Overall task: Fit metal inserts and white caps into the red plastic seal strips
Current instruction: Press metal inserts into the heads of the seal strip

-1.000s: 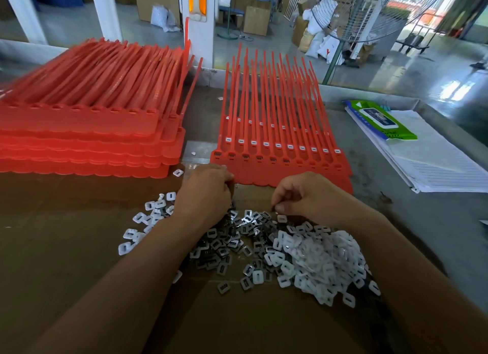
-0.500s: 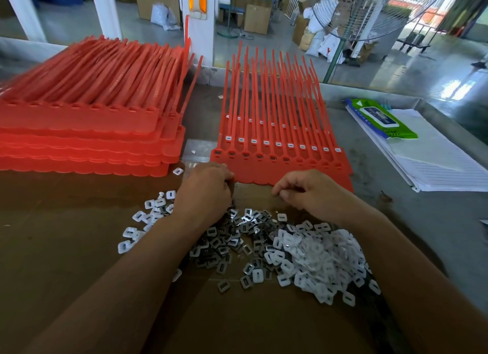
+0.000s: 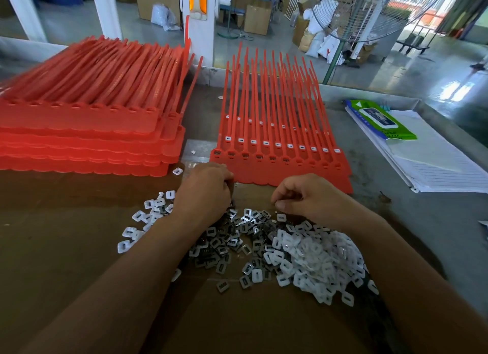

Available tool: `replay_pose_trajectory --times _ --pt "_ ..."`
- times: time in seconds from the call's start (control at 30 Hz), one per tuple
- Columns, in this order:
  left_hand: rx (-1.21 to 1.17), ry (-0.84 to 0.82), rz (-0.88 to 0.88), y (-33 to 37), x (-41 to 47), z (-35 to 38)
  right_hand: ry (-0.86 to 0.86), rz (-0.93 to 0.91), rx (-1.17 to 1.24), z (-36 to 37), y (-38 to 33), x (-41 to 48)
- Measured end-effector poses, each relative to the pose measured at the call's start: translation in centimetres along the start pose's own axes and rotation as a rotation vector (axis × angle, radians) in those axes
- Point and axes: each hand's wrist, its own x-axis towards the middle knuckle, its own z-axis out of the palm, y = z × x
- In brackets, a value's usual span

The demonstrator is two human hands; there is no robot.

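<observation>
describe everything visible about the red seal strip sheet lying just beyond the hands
The red seal strip sheet looks like moulded plastic: joined flat tags with a scalloped near edge, long thin tails pointing away. It lies flat, seemingly atop another sheet. One row of sockets carries white caps; the nearer row holds dark inserts on the left, the right ones look empty. The left hand is at its near left corner.

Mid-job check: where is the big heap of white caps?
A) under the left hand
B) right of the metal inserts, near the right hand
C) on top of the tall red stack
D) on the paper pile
B: the big heap of white caps lies to the right of the darker metal inserts, just nearer the camera than the right hand.
</observation>
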Motion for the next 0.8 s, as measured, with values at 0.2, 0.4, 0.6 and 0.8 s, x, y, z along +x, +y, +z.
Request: replay_pose_trajectory --times 0.2,0.4,0.6,0.8 --pt "-0.001 -0.011 -0.007 -0.08 -0.01 0.12 0.040 0.032 0.085 0.00 0.08 -0.10" --pt "0.003 -0.011 -0.005 -0.10 0.08 0.09 0.062 0.038 0.183 0.06 -0.15 -0.25" --pt "0.006 -0.006 0.003 -0.16 0.03 0.05 0.026 0.058 0.176 0.37 0.22 -0.24" --pt "0.013 -0.013 0.006 -0.21 0.03 0.06 0.120 0.056 0.121 0.81 0.63 -0.23"
